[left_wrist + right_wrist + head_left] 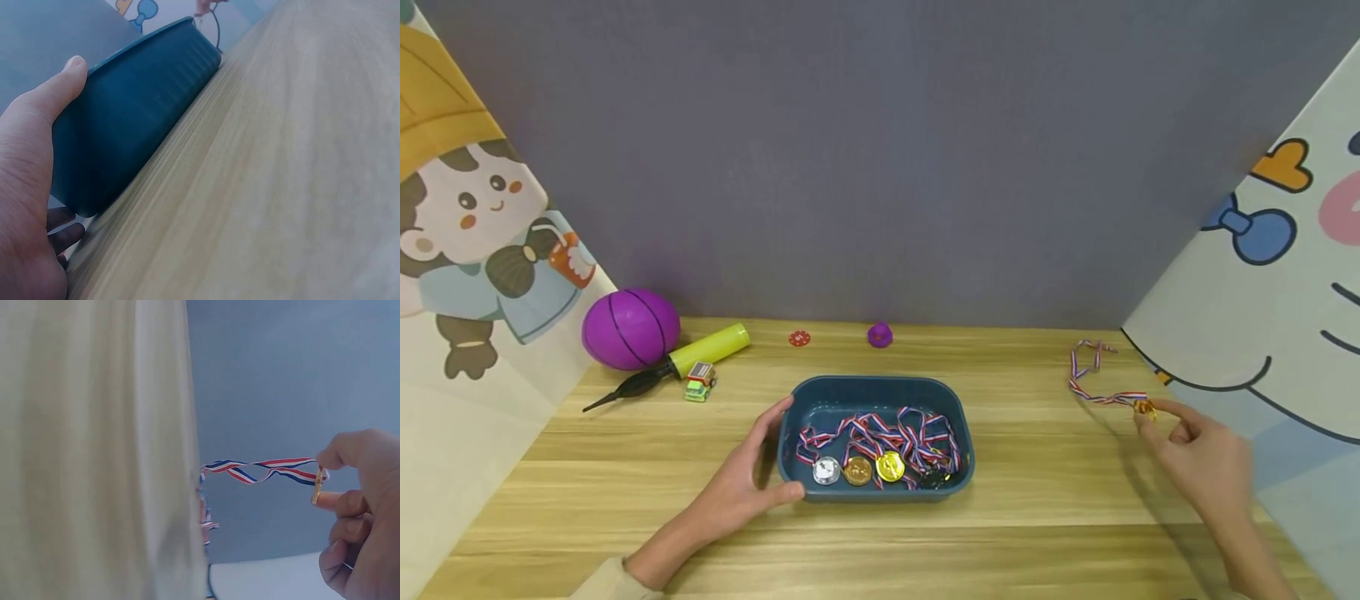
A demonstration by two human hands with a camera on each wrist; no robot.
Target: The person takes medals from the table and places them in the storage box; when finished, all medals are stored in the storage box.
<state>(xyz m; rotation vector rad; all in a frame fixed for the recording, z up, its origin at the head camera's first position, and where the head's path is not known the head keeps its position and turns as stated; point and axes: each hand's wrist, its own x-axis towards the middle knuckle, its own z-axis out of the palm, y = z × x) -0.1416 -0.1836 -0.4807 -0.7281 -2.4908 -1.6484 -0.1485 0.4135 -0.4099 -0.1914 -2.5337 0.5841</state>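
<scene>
My left hand (737, 479) spans the left end of a dark blue plastic bin (880, 497), thumb on the near rim and fingers round the far left corner. In the left wrist view the thumb presses the bin's wall (137, 106). Inside the bin lie a silver medal (826, 471), a bronze-coloured medal (857, 471), a bright gold medal (890, 467), a dark disc and tangled striped ribbons. Off to the right, my right hand (1202, 458) pinches a gold-coloured medal (317, 485) between thumb and forefinger. Its red, white and blue ribbon (269, 469) trails away to the tabletop.
At the back left are a purple ball (631, 329), a yellow hand pump (709, 350) with black nozzle, and a small toy truck (700, 382). A red chip (800, 338) and a purple ring-like piece (880, 335) lie near the grey back wall (850, 167).
</scene>
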